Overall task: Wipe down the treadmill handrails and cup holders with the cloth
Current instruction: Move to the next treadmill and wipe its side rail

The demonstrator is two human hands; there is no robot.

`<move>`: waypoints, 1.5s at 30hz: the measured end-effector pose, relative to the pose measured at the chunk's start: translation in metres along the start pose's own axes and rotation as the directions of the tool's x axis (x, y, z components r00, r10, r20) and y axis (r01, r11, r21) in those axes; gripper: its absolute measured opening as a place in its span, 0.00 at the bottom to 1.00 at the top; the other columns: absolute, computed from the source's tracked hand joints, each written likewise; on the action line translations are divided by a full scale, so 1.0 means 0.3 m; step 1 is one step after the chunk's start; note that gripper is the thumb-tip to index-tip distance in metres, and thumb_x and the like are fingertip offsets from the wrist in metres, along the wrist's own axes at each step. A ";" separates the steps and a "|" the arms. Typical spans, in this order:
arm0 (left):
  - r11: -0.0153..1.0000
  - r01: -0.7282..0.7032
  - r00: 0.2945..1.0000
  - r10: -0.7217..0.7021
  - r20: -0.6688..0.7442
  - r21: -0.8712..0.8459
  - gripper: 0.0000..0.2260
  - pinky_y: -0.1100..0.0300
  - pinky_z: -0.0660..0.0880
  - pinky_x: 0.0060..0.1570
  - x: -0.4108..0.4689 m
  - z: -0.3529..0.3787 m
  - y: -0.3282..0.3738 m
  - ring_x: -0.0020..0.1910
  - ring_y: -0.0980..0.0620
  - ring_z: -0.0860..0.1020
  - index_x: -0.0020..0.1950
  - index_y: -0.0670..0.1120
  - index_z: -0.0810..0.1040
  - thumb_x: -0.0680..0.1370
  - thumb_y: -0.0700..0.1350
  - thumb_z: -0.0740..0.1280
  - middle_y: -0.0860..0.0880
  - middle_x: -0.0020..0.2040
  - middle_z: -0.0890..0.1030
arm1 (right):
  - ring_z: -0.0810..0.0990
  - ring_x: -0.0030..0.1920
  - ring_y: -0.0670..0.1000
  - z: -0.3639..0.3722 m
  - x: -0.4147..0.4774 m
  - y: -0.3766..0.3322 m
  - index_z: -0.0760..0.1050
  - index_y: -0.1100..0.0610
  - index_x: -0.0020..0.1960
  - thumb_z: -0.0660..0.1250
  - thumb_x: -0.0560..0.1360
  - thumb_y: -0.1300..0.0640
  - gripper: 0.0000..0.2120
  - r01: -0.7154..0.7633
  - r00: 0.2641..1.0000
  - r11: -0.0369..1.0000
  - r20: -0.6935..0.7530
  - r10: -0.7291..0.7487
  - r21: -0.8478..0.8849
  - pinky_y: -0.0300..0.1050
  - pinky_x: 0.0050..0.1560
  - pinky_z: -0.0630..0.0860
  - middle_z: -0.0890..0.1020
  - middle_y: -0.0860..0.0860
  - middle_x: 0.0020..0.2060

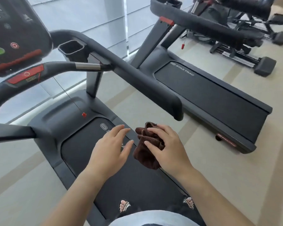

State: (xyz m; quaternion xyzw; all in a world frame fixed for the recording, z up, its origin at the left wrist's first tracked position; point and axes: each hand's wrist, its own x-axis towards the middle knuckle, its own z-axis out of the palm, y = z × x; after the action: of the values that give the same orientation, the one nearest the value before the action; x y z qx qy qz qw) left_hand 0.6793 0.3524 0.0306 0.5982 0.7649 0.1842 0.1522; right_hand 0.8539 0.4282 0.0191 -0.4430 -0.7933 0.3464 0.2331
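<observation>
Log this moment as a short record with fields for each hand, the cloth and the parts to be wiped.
left hand: fingers spread, holds nothing, beside the cloth
right hand: grips the bunched cloth
cloth: brown, crumpled, held above the belt, touching no rail
right handrail: dark, ahead of both hands, untouched
cup holder: beside the console, nothing visible inside
stance: person stands on the belt
</observation>
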 end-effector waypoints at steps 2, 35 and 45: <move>1.000 -0.017 1.000 0.017 0.009 -0.004 0.19 0.56 0.67 0.62 0.022 0.023 0.068 0.64 0.54 0.70 0.67 0.53 0.68 0.78 0.55 0.57 0.55 0.71 0.67 | 0.68 0.61 0.43 -0.054 -0.019 0.039 0.74 0.44 0.61 0.68 0.73 0.48 0.17 -0.010 1.000 1.000 -0.015 0.010 -0.002 0.28 0.59 0.61 0.72 0.40 0.60; 0.977 -0.211 0.970 0.206 0.131 0.025 0.20 0.54 0.68 0.63 0.534 0.645 1.218 0.67 0.51 0.68 0.69 0.52 0.66 0.78 0.57 0.55 0.54 0.71 0.66 | 0.70 0.63 0.47 -1.066 -0.065 0.954 0.76 0.47 0.60 0.70 0.73 0.50 0.16 -0.174 0.954 0.984 -0.240 0.178 0.035 0.45 0.66 0.68 0.74 0.43 0.60; 0.970 -0.243 0.966 0.241 0.097 0.005 0.18 0.53 0.71 0.58 1.002 0.921 1.324 0.60 0.51 0.73 0.67 0.52 0.68 0.78 0.55 0.57 0.54 0.67 0.72 | 0.70 0.62 0.46 -1.161 0.249 1.355 0.75 0.45 0.59 0.69 0.73 0.49 0.15 -0.153 0.943 0.987 -0.291 0.158 0.041 0.48 0.64 0.69 0.73 0.40 0.58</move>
State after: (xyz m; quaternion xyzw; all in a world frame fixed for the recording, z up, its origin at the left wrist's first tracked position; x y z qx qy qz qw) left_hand 1.0740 0.7578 -0.0337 0.6965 0.6794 0.1661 0.1602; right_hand 1.2723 0.7618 -0.0567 -0.5486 -0.7093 0.3012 0.3242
